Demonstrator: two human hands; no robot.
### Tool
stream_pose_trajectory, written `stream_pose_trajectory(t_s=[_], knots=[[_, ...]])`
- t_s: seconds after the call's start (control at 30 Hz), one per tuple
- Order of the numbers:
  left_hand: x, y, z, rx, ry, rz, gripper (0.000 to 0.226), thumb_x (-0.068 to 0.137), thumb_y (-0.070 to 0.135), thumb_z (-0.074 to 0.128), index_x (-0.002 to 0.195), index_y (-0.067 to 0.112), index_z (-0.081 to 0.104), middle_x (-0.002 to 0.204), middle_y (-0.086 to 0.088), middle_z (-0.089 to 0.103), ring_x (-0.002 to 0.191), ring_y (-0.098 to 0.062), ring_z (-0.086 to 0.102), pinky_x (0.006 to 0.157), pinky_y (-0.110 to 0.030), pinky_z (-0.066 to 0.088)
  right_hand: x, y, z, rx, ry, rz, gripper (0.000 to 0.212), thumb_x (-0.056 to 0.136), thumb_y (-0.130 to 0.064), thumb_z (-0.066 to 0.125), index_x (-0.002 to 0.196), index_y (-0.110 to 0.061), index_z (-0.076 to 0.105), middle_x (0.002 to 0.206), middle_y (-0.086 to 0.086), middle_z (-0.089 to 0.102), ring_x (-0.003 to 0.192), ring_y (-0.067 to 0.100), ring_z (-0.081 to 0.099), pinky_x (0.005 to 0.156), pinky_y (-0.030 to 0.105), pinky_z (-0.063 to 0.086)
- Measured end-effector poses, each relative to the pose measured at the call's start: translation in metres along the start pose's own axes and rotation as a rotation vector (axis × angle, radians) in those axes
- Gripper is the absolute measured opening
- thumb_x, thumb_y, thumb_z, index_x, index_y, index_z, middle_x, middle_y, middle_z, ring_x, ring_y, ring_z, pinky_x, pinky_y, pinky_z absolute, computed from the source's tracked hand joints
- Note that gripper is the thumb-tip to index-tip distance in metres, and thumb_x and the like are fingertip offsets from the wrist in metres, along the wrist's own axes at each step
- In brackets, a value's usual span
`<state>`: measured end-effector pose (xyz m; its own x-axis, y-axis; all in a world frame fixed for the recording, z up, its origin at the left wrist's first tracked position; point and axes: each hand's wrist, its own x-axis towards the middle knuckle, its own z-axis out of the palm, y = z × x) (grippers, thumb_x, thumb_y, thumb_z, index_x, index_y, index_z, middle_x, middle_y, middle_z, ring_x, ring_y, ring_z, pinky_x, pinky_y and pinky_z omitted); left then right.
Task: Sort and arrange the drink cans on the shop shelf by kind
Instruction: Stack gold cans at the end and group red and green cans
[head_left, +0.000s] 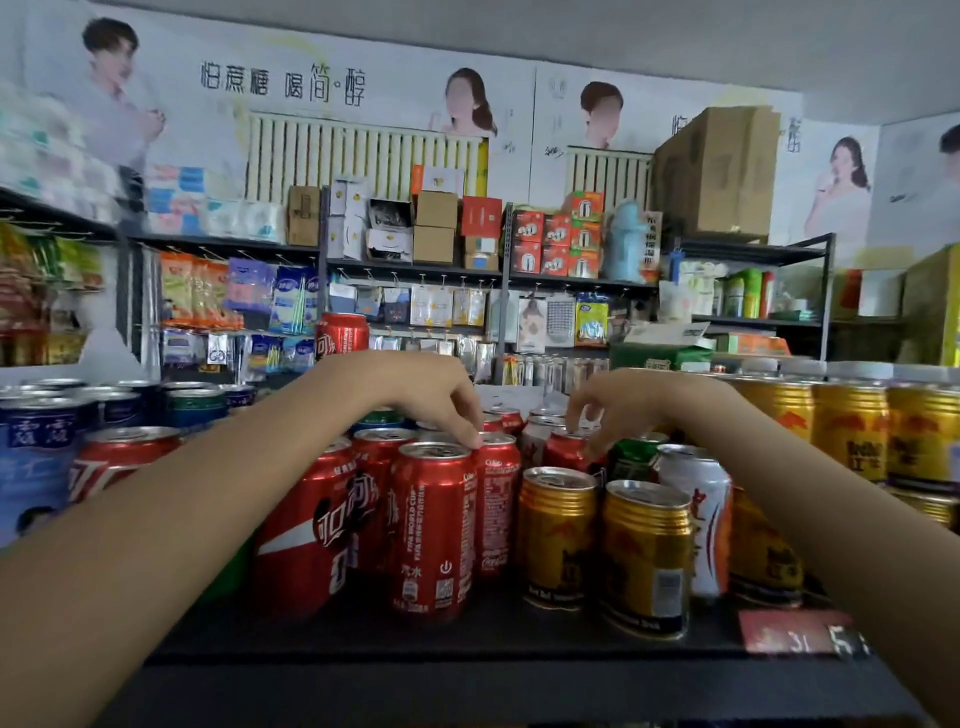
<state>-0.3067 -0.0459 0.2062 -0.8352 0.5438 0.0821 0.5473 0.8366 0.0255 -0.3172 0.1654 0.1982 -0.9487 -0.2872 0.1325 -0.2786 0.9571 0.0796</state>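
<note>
A dark shop shelf (467, 644) is seen in a small store, with racks of packaged goods (415, 306) and poster-covered walls behind it. A red price tag (795, 631) is fixed at the shelf's front edge, to the right. The tall red cola can (434, 530) at the front is taken as landmark. Three more red cans are crowded just left of and behind it, and another lies further left beside blue cans (36, 452). Two short gold cans (602, 540) stand to its right, then a white can (701, 514), and a row of four larger gold cans (852, 431) is set well to the right. The left hand (431, 400) is curled, its fingertips touching can rims just behind the landmark. The right hand (618, 410) pinches the top of a small red can (563, 449) behind the gold pair.
</note>
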Motion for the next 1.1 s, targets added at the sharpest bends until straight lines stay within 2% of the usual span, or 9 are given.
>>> stream_pose_trajectory(t_s=[0.2,0.4,0.5,0.67,0.77,0.83,0.93,1.0,1.1], knots=[[0.009,0.004,0.002,-0.068,-0.037,0.021,0.031,0.083,0.033,0.065,0.109,0.016,0.065,0.110,0.006,0.064,0.102,-0.010,0.058,0.098,-0.030,0.043,0.005,0.000,0.011,0.104,0.049,-0.003,0.040,0.077,-0.031,0.072,0.112,-0.017,0.058,0.134,0.002,0.047,0.124,0.021,0.043,0.104,0.038,0.035],[0.014,0.004,0.004,-0.124,0.000,0.036,0.028,0.079,0.032,0.070,0.100,0.013,0.068,0.087,0.014,0.063,0.089,-0.006,0.059,0.090,-0.026,0.047,0.009,-0.005,0.008,0.162,0.082,-0.022,0.036,0.072,-0.033,0.077,0.100,-0.014,0.063,0.116,-0.002,0.052,0.118,0.021,0.047,0.102,0.040,0.038],[0.014,0.005,0.003,-0.105,0.005,0.039,0.028,0.077,0.033,0.071,0.098,0.014,0.069,0.087,0.013,0.064,0.087,-0.004,0.059,0.089,-0.026,0.047,0.013,-0.014,0.003,0.165,0.066,-0.031,0.034,0.071,-0.038,0.077,0.093,-0.016,0.063,0.105,-0.006,0.053,0.108,0.017,0.050,0.098,0.036,0.039],[0.015,0.002,0.003,-0.058,0.017,0.029,0.032,0.076,0.036,0.072,0.099,0.014,0.071,0.095,0.003,0.070,0.091,-0.009,0.062,0.092,-0.032,0.048,0.023,-0.017,-0.007,0.107,-0.054,0.002,0.030,0.074,-0.043,0.072,0.089,-0.019,0.063,0.113,-0.001,0.063,0.102,0.017,0.061,0.096,0.034,0.041],[0.015,0.000,0.004,-0.069,0.014,0.019,0.033,0.076,0.036,0.072,0.100,0.013,0.071,0.091,0.008,0.068,0.094,-0.010,0.062,0.094,-0.035,0.047,0.026,-0.019,-0.015,0.180,0.072,-0.001,0.033,0.079,-0.039,0.069,0.098,-0.012,0.067,0.085,-0.007,0.062,0.084,0.014,0.061,0.077,0.025,0.048],[0.016,0.001,0.005,-0.083,0.006,0.013,0.034,0.076,0.036,0.071,0.101,0.013,0.070,0.086,0.013,0.064,0.094,-0.010,0.061,0.095,-0.036,0.047,0.026,-0.020,-0.018,0.210,0.127,0.001,0.033,0.082,-0.036,0.068,0.101,-0.009,0.067,0.084,-0.006,0.063,0.076,0.012,0.060,0.066,0.020,0.045],[0.016,0.002,0.004,-0.087,0.013,0.009,0.033,0.078,0.035,0.070,0.102,0.012,0.070,0.083,0.017,0.059,0.089,-0.006,0.058,0.095,-0.034,0.047,0.022,-0.019,-0.013,0.158,-0.043,0.009,0.036,0.078,-0.039,0.070,0.104,-0.015,0.063,0.108,-0.003,0.061,0.077,0.012,0.063,0.083,0.027,0.049],[0.015,0.003,0.005,-0.093,0.025,0.008,0.032,0.078,0.034,0.070,0.101,0.012,0.070,0.081,0.019,0.057,0.085,-0.003,0.056,0.092,-0.031,0.047,0.016,-0.019,-0.007,0.131,-0.137,0.032,0.037,0.076,-0.039,0.072,0.103,-0.019,0.058,0.102,-0.005,0.057,0.078,0.015,0.064,0.093,0.036,0.047],[0.014,0.004,0.008,-0.095,0.037,0.020,0.031,0.079,0.033,0.070,0.101,0.012,0.070,0.081,0.017,0.058,0.086,-0.005,0.057,0.090,-0.029,0.048,0.013,-0.018,0.003,0.163,-0.092,0.021,0.042,0.076,-0.036,0.072,0.109,-0.016,0.056,0.109,0.001,0.057,0.089,0.020,0.064,0.095,0.037,0.045]])
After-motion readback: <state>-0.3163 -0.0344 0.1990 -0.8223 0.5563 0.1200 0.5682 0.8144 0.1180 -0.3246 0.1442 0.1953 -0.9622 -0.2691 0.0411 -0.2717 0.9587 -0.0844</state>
